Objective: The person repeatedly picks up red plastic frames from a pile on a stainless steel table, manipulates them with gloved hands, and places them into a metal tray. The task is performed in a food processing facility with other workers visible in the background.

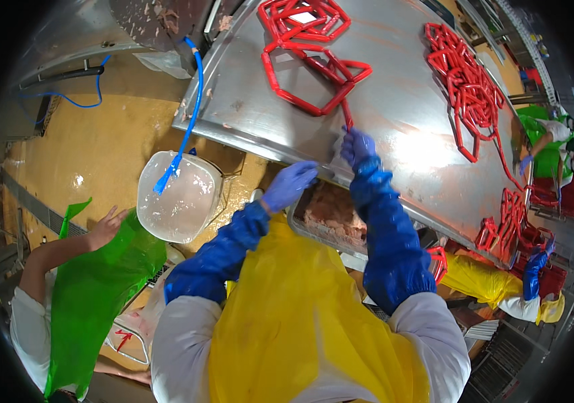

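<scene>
A chain of red sausage links (pixel 317 107) lies in loops on the steel table (pixel 394 74). Its near end runs down to my right hand (pixel 359 147), whose purple-gloved fingers are closed round the link at the table's near edge. My left hand (pixel 290 185), also in a purple glove, is held just off the same edge to the left. Its fingers are stretched out and nothing shows in them. Below the table edge, between my forearms, a metal tray holds pale pink ground meat (pixel 333 213).
More red sausage links (pixel 465 87) are heaped at the table's right. A white bin (pixel 179 198) stands on the left floor, a blue hose (pixel 196 101) hanging over it. A person in a green apron (pixel 105 289) is close at left; others work at the far right.
</scene>
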Motion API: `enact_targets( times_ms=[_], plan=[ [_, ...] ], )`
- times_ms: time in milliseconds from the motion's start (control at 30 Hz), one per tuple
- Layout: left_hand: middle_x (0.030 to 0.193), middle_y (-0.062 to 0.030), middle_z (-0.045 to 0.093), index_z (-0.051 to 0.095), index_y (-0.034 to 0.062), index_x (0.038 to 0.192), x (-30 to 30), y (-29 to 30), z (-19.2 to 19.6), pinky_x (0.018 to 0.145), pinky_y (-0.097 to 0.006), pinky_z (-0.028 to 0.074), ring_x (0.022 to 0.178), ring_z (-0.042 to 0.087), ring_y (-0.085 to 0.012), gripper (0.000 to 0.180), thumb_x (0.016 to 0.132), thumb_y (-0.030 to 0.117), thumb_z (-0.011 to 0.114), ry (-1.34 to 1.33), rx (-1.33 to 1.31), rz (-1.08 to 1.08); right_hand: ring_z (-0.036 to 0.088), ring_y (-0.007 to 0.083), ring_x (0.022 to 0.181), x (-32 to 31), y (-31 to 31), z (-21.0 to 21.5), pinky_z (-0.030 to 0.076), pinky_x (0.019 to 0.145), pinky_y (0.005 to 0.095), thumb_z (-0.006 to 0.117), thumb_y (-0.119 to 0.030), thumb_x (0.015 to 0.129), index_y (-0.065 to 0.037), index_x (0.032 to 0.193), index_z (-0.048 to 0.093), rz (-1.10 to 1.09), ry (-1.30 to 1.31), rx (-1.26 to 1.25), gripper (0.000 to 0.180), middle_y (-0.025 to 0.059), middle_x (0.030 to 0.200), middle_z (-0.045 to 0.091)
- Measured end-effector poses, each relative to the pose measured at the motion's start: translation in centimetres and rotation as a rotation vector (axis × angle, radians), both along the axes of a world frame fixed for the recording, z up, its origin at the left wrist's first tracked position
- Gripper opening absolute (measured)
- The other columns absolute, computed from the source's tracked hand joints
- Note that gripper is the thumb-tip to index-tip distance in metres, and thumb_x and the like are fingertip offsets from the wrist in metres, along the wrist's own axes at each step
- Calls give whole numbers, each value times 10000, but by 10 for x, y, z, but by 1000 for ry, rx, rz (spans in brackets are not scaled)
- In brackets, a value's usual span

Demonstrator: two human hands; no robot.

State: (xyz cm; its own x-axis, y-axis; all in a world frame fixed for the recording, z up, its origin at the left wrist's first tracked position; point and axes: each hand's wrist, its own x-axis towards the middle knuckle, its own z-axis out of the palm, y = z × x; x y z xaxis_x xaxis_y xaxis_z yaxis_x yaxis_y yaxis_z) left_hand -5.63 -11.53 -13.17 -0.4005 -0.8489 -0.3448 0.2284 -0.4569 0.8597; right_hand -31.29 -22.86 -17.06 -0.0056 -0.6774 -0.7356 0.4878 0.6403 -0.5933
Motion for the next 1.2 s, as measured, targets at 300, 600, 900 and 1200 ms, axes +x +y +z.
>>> enact_targets(
  times_ms=[300, 600, 900, 1200],
  plan=[
    [716, 13, 565, 595, 110, 971, -170, -17, -47, 650, -364, 558, 640, 578, -146, 133, 1035, 222, 629, 472, 500, 195, 329, 92, 482, -38, 258, 80, 279, 454, 267, 420, -540, 1079, -146, 989, 551, 9, -380, 244, 424, -45, 663, 420],
    [642, -15, 501, 530, 109, 879, -203, 1, -49, 551, -366, 527, 516, 511, -171, 239, 1051, 256, 608, 524, 466, 268, 273, 47, 478, -96, 356, 86, 197, 420, 254, 481, -503, 1085, -112, 1119, 613, 59, -121, 95, 414, -83, 654, 360],
    [890, -142, 701, 618, 31, 1145, -207, 69, 81, 754, -462, 565, 831, 708, -334, 266, 923, 167, 673, -402, -1114, -96, 378, 30, 507, -125, 391, 178, 284, 459, 222, 590, -336, 1074, -65, 1078, 674, 183, 191, -216, 284, -76, 647, 435],
    [911, -178, 727, 719, 119, 1024, -153, -86, 4, 782, -511, 565, 876, 714, -394, 167, 865, 135, 669, -815, -1359, -507, 262, 31, 412, -309, 432, 340, 179, 364, 228, 623, -470, 1029, -181, 921, 654, -221, 591, -71, 310, -113, 596, 364]
  ],
)
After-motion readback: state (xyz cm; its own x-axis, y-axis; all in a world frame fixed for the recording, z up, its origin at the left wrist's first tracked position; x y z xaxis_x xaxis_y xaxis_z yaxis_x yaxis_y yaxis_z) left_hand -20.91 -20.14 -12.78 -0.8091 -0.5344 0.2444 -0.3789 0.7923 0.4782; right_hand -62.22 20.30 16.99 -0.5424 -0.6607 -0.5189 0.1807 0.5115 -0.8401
